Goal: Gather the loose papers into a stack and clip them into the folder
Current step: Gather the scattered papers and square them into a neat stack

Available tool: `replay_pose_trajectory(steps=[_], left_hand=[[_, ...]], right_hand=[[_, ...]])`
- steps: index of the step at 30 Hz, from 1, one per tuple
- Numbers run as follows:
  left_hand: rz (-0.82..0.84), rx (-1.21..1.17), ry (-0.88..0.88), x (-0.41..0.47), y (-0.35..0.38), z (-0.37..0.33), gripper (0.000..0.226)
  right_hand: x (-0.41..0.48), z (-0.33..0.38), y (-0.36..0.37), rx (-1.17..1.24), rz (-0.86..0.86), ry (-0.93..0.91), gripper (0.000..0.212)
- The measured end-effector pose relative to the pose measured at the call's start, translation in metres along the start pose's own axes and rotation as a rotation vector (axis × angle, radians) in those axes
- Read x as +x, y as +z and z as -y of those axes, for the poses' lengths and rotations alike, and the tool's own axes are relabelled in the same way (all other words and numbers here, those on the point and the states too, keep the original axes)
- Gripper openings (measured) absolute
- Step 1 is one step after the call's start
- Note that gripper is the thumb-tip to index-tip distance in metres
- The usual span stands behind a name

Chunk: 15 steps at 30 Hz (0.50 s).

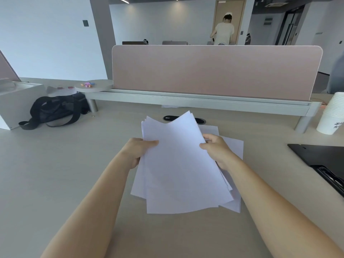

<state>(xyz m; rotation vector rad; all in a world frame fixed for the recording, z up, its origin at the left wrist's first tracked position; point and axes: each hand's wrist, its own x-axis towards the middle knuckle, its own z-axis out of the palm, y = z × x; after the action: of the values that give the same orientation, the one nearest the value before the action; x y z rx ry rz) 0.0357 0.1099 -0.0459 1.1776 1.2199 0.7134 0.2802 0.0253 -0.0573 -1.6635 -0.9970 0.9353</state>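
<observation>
Stack [182,164]: one, gripped by left hand [136,151], right hand [216,149]

Two bare forearms [96,202] in shot.
Left hand [136,151] and right hand [216,148] bare too; nothing but skin right down to the bottom edge.

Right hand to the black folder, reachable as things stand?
Probably yes: bare desk lies between the right hand and the black folder. But that hand grips the paper stack, so it must let go first.
</observation>
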Motion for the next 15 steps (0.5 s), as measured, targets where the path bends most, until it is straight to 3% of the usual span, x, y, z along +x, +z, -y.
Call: replay_pose_trajectory(steps=[3, 6, 8, 11, 15], left_hand=[[-0.011, 0.132, 0.058, 0.000, 0.009, 0.004, 0.021], [-0.067, 0.176, 0.121, 0.005, 0.009, 0.003, 0.025], [-0.110, 0.175, 0.169, 0.009, 0.004, 0.000, 0.030], [-0.082, 0.137, 0.171, 0.012, 0.004, 0.000, 0.035], [0.052, 0.054, 0.082, 0.012, 0.005, 0.011, 0.038]], right_hand=[[0.000, 0.001, -0.013, -0.137, 0.029, 0.033, 0.040], [0.003, -0.008, -0.048, -0.323, -0.267, 0.096, 0.030], [-0.001, -0.013, -0.067, -0.346, -0.367, 0.186, 0.027], [-0.001, -0.016, -0.078, -0.096, -0.328, 0.269, 0.034], [-0.005, -0.007, -0.070, 0.244, -0.218, 0.285, 0.020]])
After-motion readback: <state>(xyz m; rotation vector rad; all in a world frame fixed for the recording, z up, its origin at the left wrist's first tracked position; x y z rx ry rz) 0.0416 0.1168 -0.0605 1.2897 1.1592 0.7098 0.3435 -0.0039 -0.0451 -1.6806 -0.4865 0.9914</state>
